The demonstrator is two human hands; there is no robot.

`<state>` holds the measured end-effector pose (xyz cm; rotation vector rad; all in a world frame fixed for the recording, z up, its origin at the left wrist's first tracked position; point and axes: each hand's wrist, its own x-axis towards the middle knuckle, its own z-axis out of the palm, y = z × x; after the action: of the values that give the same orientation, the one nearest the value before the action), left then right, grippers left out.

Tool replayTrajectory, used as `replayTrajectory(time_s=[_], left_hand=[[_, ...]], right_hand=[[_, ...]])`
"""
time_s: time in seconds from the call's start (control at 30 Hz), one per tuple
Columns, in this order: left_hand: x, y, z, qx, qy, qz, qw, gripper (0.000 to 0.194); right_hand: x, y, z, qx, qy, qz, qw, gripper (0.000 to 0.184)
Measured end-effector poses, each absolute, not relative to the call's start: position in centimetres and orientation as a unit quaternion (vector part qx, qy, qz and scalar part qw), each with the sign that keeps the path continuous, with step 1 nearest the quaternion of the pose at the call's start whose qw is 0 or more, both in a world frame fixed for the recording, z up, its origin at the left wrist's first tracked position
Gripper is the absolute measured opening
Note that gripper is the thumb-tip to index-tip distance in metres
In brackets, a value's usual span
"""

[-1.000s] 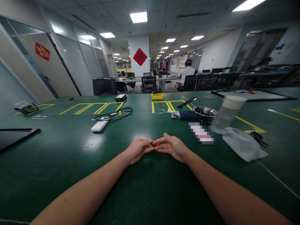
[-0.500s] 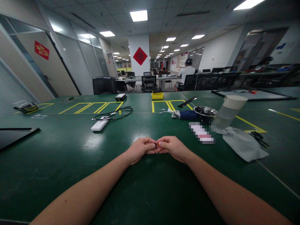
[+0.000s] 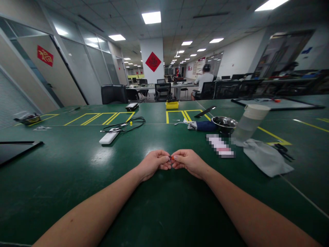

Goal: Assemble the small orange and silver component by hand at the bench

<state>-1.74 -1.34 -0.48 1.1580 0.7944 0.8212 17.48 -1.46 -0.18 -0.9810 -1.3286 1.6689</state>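
Observation:
Above the green table, my left hand and my right hand almost meet at their fingertips. Thumb and fingers of the left one pinch a small dark object with a shiny part; its kind is too small to make out. In the right one's pinch sits a small orange-red piece, mostly covered by the fingertips. Both little pieces are side by side; whether they are joined I cannot tell.
A white power bank with a black cable lies to the left. Rightward are a steel bowl, a tilted plastic bottle, a grey cloth pouch and a dark blue umbrella-like roll. A yellow box stands further back.
The fingertips of my two hands have moved slightly apart, and more of the small dark and orange-red pieces shows between them. The things on the table stay where they were.

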Motion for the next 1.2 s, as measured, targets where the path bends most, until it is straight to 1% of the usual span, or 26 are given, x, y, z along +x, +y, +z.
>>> replayTrajectory(time_s=[0.17,0.3,0.5,0.7,0.83,0.97,1.13,1.2], left_hand=[[-1.71,-1.35,-0.22,0.505,0.355,0.365,0.697,0.025],[-1.69,-1.47,0.07,0.510,0.370,0.375,0.680,0.028],[-1.69,-1.36,-0.29,0.512,0.372,0.406,0.659,0.018],[-1.67,-1.35,-0.17,0.493,0.368,0.410,0.674,0.021],[-1.66,-1.38,-0.17,0.483,0.364,0.398,0.690,0.014],[-1.73,-1.38,-0.37,0.485,0.359,0.398,0.691,0.015],[-1.76,-1.25,-0.45,0.483,0.365,0.407,0.684,0.015],[-1.72,-1.20,-0.43,0.479,0.365,0.409,0.685,0.016]], right_hand=[[17.52,-1.47,-0.13,-0.381,-0.518,0.661,0.387,0.025],[17.61,-1.36,-0.35,-0.369,-0.520,0.661,0.396,0.026],[17.55,-1.28,-0.48,-0.375,-0.521,0.650,0.407,0.024],[17.47,-1.25,-0.56,-0.368,-0.524,0.646,0.415,0.021],[17.53,-1.21,-0.69,-0.357,-0.531,0.647,0.414,0.024],[17.50,-1.38,-0.39,-0.362,-0.533,0.642,0.416,0.026],[17.44,-1.66,0.10,-0.367,-0.513,0.650,0.425,0.041],[17.47,-1.64,0.12,-0.368,-0.508,0.649,0.429,0.040]])
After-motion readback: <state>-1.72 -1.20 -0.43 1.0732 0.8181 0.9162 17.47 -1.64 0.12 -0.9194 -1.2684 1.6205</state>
